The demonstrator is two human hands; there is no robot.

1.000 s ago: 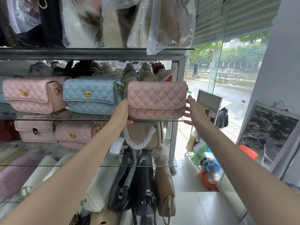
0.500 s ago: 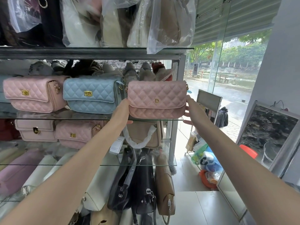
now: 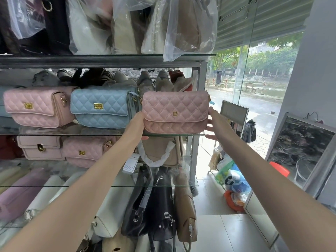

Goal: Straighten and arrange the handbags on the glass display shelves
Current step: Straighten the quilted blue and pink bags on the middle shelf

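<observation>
A pink quilted handbag (image 3: 174,111) with a small gold D stands upright at the right end of the middle glass shelf (image 3: 72,134). My left hand (image 3: 137,124) holds its left end, thumb under the bottom edge and fingers hidden behind the bag. My right hand (image 3: 216,122) touches its right end with straight, spread fingers. To its left on the same shelf stand a light blue quilted bag (image 3: 101,110) and another pink quilted bag (image 3: 34,108), both facing front.
One shelf down are two pink bags (image 3: 81,151) and a beige bag (image 3: 161,151) with a wrapped handle. Plastic-wrapped bags (image 3: 189,24) crowd the top shelf. A metal post (image 3: 200,106) ends the unit. Right of it are plastic bags on the floor (image 3: 232,184) and a leaning frame (image 3: 300,142).
My right hand has drawn slightly closer against the bag's right end. The bag and my left hand stay where they were.
</observation>
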